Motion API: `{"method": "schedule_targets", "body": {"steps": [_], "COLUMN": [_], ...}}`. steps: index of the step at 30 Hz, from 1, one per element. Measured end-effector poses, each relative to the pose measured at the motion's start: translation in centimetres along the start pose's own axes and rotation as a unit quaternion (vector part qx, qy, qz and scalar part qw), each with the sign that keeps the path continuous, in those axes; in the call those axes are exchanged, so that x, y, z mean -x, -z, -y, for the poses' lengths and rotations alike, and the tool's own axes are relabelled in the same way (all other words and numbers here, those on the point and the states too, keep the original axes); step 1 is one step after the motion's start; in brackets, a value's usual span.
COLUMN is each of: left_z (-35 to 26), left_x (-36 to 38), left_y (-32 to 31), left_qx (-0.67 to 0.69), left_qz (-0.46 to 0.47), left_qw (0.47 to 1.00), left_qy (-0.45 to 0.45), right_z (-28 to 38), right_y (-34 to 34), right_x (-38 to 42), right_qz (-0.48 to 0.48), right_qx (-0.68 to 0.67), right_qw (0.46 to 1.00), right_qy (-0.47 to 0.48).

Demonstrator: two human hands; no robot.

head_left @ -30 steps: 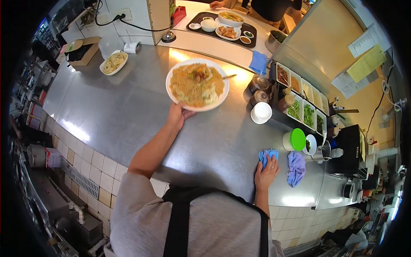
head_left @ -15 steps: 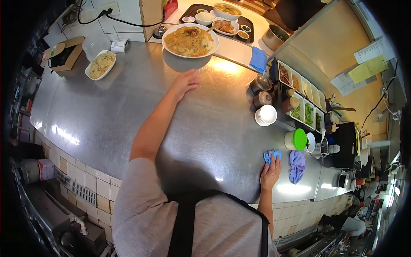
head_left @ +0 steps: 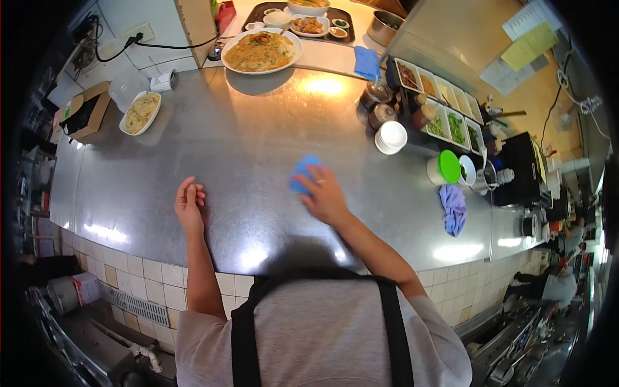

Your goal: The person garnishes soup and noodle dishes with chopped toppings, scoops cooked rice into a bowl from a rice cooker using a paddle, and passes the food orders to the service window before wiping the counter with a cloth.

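Note:
My right hand (head_left: pixel 327 195) presses a blue cloth (head_left: pixel 304 174) against the middle of the steel counter (head_left: pixel 258 142); the cloth is slightly blurred. To the left, my left hand (head_left: pixel 189 201) is over the counter with loosely bent fingers, slightly apart, and nothing in them. A big white plate of fried noodles (head_left: pixel 261 51) sits at the far edge. At the left back is an oval white dish of pale food (head_left: pixel 142 113).
On the right stand stacked white bowls (head_left: pixel 391 137), a tub with a green lid (head_left: pixel 445 168), a crumpled purple cloth (head_left: pixel 453 209) and trays of toppings (head_left: pixel 456 129). A folded blue cloth (head_left: pixel 367 62) and a laden dark tray (head_left: pixel 351 27) lie at the back. An open cardboard box (head_left: pixel 97 116) is left.
My right hand has moved left with the blue cloth, from the right side to the counter's middle. My left hand has drawn back from near the noodle plate towards me.

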State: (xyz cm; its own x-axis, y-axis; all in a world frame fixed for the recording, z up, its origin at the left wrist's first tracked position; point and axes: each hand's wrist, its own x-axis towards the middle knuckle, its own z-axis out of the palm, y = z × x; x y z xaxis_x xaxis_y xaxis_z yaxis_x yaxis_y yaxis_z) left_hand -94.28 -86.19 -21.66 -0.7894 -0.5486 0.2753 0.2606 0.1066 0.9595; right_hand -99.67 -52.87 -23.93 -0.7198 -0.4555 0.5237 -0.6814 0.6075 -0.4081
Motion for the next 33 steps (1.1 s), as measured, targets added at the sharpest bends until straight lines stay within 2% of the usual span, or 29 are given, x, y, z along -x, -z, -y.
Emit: {"method": "schedule_targets", "body": {"steps": [1,4,7,9,11,12,13,15,16,18,22,24,29,31,33], "left_z": [-0.2,-1.1,-1.6,-0.6,1.4,2.4,2.6,1.9,1.1,2.5,3.0,2.4,3.9,4.0,4.5], "left_x": [0.3,-0.5,-1.9,-2.4,-3.2,-3.6,-3.9,-4.4,-4.8,-7.3,-12.7,-16.9,-20.1,-18.6,-19.4], "left_y": [-0.2,-1.5,-3.5,-6.5,-10.6,-13.0,-15.7,-21.7,-24.7,-30.6,-42.1,-47.0,-55.8,-56.9,-57.3], "left_qx": [0.008,-0.068,-0.106,-0.101,-0.077,-0.058,-0.078,-0.111,-0.121,-0.152,-0.199,-0.241,-0.317,-0.367,-0.477], "left_qz": [0.000,0.007,-0.015,0.045,0.130,0.186,0.226,0.286,0.306,0.316,0.275,0.295,0.397,0.434,0.461], "left_qw": [1.000,0.996,0.991,0.993,0.988,0.981,0.971,0.951,0.943,0.921,0.904,0.883,0.805,0.751,0.651], "left_qy": [-0.010,0.062,0.077,0.045,0.014,0.001,-0.015,-0.039,-0.049,-0.168,-0.261,-0.273,-0.308,-0.337,-0.370], "right_z": [1.9,5.1,5.4,2.4,-1.3,-3.5,-6.0,-10.5,-11.6,-13.6,-14.2,-14.1,-14.7,-13.5,-13.9], "right_y": [-0.3,-3.1,-0.4,2.1,6.7,8.9,10.4,13.2,13.9,14.5,13.3,14.4,14.4,15.0,14.9], "right_x": [-0.6,0.2,2.9,5.8,9.4,11.4,13.9,18.3,19.5,20.9,20.1,17.8,17.7,20.3,20.8], "right_qz": [0.040,0.106,0.159,0.176,0.151,0.100,0.063,-0.010,-0.040,-0.099,-0.106,-0.082,-0.073,-0.075,-0.062], "right_qx": [-0.049,-0.117,-0.157,-0.137,-0.065,-0.068,-0.004,0.026,0.052,0.099,0.153,0.157,0.149,0.151,0.151], "right_qw": [0.996,0.954,0.925,0.948,0.982,0.992,0.997,0.987,0.980,0.959,0.946,0.947,0.947,0.947,0.944], "right_qy": [0.061,0.255,0.308,0.228,0.096,0.022,-0.041,-0.160,-0.189,-0.246,-0.265,-0.269,-0.274,-0.272,-0.286]}}
